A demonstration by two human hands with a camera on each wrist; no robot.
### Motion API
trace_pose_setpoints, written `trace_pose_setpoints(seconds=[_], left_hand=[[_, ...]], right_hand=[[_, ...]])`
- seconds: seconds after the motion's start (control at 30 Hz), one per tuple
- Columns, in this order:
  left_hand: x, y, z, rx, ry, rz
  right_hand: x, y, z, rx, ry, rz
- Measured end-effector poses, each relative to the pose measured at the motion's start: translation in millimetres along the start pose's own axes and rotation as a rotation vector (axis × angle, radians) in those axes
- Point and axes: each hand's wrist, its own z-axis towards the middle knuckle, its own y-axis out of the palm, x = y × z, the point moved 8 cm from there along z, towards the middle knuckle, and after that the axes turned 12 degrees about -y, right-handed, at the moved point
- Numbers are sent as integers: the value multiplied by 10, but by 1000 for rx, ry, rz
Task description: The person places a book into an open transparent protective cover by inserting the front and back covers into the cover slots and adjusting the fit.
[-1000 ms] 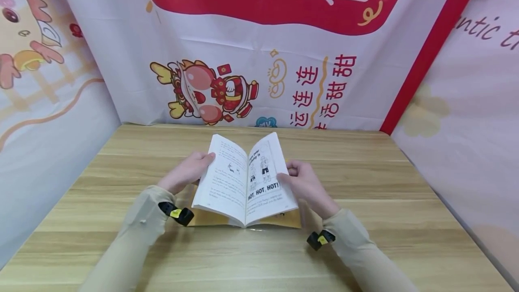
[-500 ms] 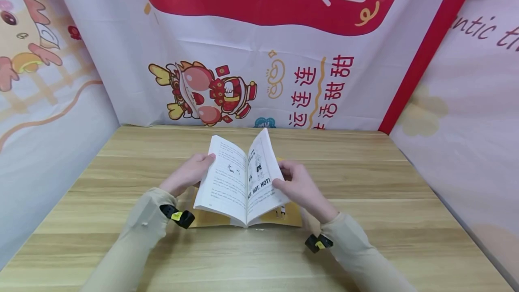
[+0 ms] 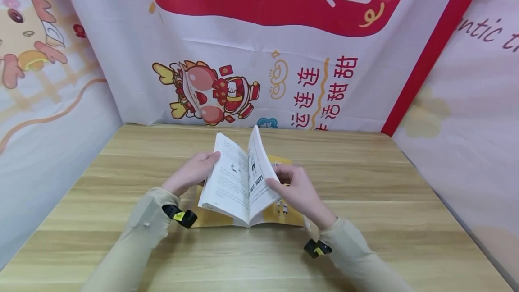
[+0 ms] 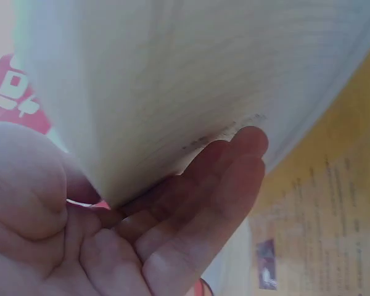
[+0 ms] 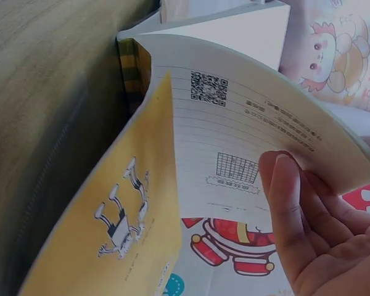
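An open paperback book [image 3: 227,179] with printed pages and a yellow cover [image 3: 284,217] stands spread over the table, its two page blocks raised in a V. My left hand [image 3: 194,172] holds the left block at its outer edge, thumb on the page side and fingers behind it. On the other side my right hand [image 3: 298,190] pinches the right block, thumb in front and fingers behind. The right wrist view shows the back of that block with a QR code [image 5: 208,89], and the yellow cover [image 5: 111,228] hanging away from it, apart from my fingers.
The wood-grain table [image 3: 259,260] extends around the book on all sides. A white and red printed cloth [image 3: 243,39] hangs along the table's back edge, with more printed cloth at left and right. Black straps [image 3: 178,215] sit at both wrists.
My right hand has moved left and lifted the right page block more upright, so its printed face is narrower and more yellow cover shows. My left hand keeps its hold.
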Motion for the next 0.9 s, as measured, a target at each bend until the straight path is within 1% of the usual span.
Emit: trace_pose_setpoints(seconds=[0.17,0.3,0.37,0.47,0.6,0.67,0.8,0.83,0.9], left_hand=[[103,63,-72,-25,28,19],[145,97,-125,-35,39,54],[160,119,-150,-43,47,70],[190,164,-179,-51,47,75],[226,233,-213,-61,42,57],[238,260,-224,-62,41,49],[245,287,-229,-54,45,62],[244,292,-228,-54,50,67],[243,298,-223,-55,55,72]], right_hand=[[-34,27,-21,10,-17,35],[-38,75,-41,7,-25,72],[-49,115,-62,-1,-28,71],[-74,183,-102,-20,-44,17],[-130,287,-148,-51,-82,-108],[-160,335,-167,-62,-80,-137],[-194,412,-197,-70,-74,-172],[-203,431,-204,-70,-78,-179],[-228,466,-212,-67,-113,-203]])
